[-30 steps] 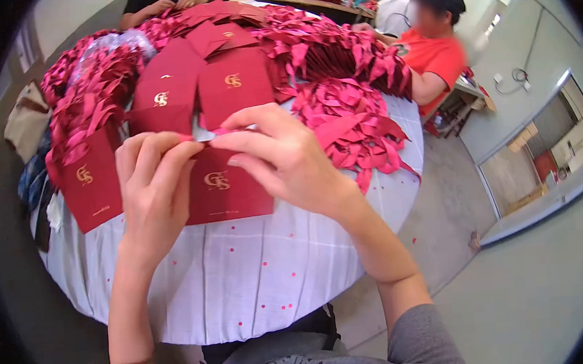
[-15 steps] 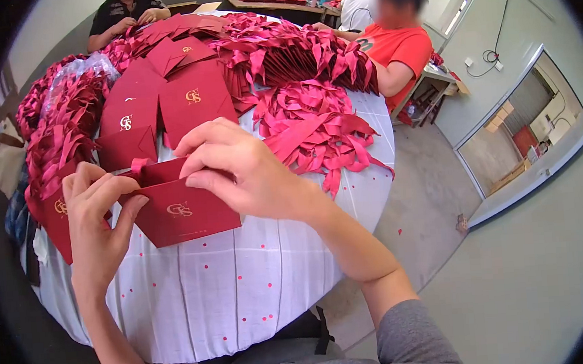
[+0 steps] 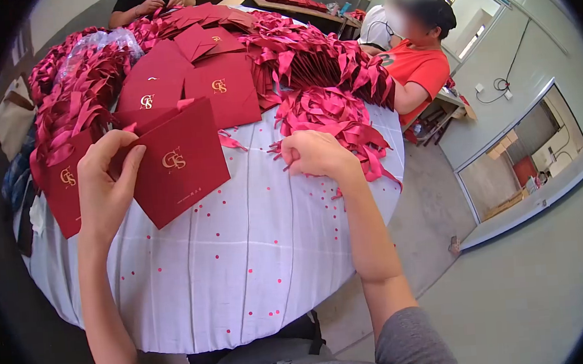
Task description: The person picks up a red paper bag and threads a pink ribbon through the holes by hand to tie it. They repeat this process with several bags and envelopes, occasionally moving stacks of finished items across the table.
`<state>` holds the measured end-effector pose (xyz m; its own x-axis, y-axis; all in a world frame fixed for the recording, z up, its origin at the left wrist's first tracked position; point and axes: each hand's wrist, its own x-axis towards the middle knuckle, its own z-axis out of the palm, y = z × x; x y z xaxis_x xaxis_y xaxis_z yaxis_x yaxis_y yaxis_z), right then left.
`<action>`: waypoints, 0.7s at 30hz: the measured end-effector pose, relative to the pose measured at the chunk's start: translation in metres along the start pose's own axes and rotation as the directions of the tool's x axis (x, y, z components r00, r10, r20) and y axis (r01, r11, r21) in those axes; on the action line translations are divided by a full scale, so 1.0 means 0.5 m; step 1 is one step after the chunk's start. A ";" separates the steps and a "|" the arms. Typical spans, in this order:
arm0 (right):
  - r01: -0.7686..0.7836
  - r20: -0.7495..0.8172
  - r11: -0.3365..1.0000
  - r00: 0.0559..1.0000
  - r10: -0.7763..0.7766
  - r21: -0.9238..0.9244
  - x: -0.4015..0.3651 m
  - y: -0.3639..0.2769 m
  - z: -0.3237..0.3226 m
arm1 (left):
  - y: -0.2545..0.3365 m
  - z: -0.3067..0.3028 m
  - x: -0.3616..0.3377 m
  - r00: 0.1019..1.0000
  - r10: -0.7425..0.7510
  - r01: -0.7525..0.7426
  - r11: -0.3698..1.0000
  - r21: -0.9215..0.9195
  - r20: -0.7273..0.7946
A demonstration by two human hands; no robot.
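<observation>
The left edge of a red envelope with a gold monogram is being pinched by the fingers of the left hand. The thumb is being pressed on the front face, and the other fingers are being gathered close together along the edge. The envelope is being held tilted, just above the desk. The fingers of the right hand are being curled together at the near edge of a ribbon pile; whether a ribbon is being nipped between them cannot be told.

Just left of the left hand's fingers, a second envelope is being propped against a heap of ribboned pieces. Beyond both hands, more envelopes are being kept in overlapping layers. The desk is being covered by a white cloth sprinkled with small red dots. Farther right of the right hand, a co-worker in an orange shirt is being seated at the desk's rim. At the far side, another person's hands are being rested among the red pieces.
</observation>
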<state>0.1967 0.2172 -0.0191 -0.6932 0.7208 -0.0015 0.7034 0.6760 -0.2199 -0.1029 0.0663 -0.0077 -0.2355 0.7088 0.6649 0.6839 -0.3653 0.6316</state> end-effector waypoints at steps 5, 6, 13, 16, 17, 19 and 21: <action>-0.040 -0.004 0.989 0.999 0.041 0.144 0.010 0.005 -0.006 | 0.008 0.010 -0.002 0.996 0.084 -0.085 0.992 0.097 0.009; 0.071 -0.114 0.976 0.992 -0.048 0.205 0.012 0.008 -0.010 | 0.009 0.009 -0.002 0.994 0.107 -0.107 0.987 0.117 0.009; 0.561 -0.555 0.261 0.825 -0.105 0.785 -0.020 -0.172 -0.102 | 0.005 0.008 0.001 0.996 0.030 -0.025 0.997 -0.067 0.079; 0.492 -0.477 0.411 0.866 -0.147 0.768 -0.038 -0.248 -0.122 | 0.007 0.011 -0.001 0.992 0.042 -0.024 0.990 -0.140 0.121; 0.459 -0.455 0.519 0.879 -0.145 0.721 -0.034 -0.269 -0.106 | 0.014 0.004 -0.001 0.980 -0.028 0.055 0.990 -0.132 0.198; 0.415 -0.436 0.617 0.891 -0.127 0.668 -0.014 -0.288 -0.062 | 0.013 0.006 -0.002 0.962 -0.057 0.101 0.983 -0.152 0.268; 0.346 -0.418 0.659 0.907 -0.051 0.668 0.004 -0.286 -0.016 | 0.010 0.006 -0.001 0.949 -0.064 0.125 0.975 -0.182 0.308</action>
<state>0.0960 0.1230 0.0202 -0.5987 0.6831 0.4181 0.1185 0.5919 -0.7973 -0.0974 0.0661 -0.0062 -0.0548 0.8823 0.4675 0.5115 -0.3773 0.7720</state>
